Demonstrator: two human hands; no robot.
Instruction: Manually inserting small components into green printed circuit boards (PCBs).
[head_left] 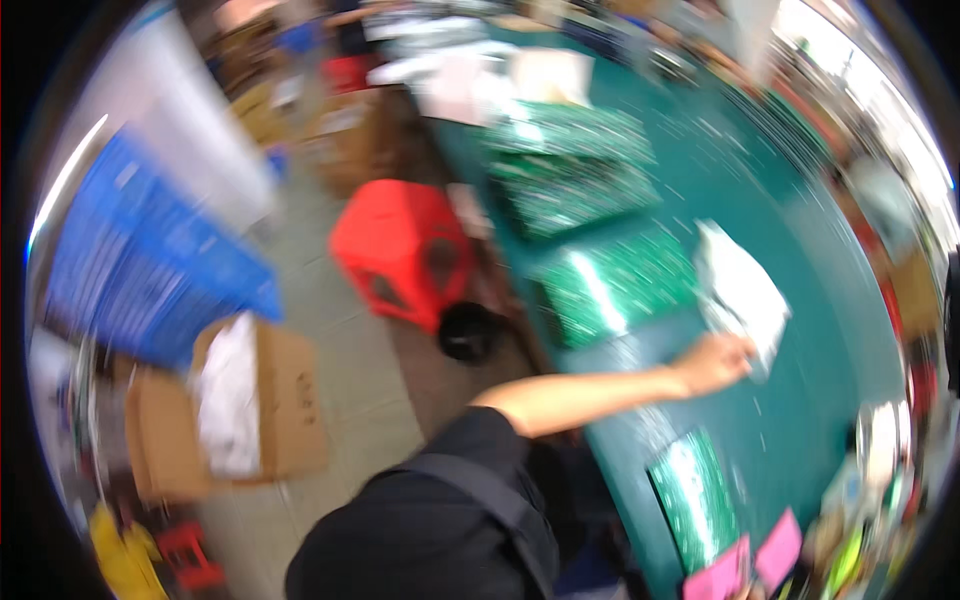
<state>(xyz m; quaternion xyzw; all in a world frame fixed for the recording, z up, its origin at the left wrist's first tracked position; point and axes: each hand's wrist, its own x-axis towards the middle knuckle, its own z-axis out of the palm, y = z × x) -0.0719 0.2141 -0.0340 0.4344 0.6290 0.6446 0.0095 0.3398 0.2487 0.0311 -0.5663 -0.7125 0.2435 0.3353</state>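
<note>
My left hand (715,362) reaches out over the green table, its fingers closed on the lower edge of a limp white bag (742,292). Motion blur hides the bag's details. Just beyond that hand lies a shiny green clear-wrapped pack (620,285). A narrower green pack (697,505) rests closer to me along the table's left edge. At the bottom edge, two pink flat pieces (778,545) show beside a sliver of skin, perhaps my right hand (744,592). Its fingers are mostly cut off by the frame.
More green packs (570,165) are stacked farther along the table (815,330), with white bundles (455,85) behind. Left of the table stand a red stool (405,245), a black bin (470,332) and an open cardboard box (290,400) holding white material. Mixed items crowd the right side.
</note>
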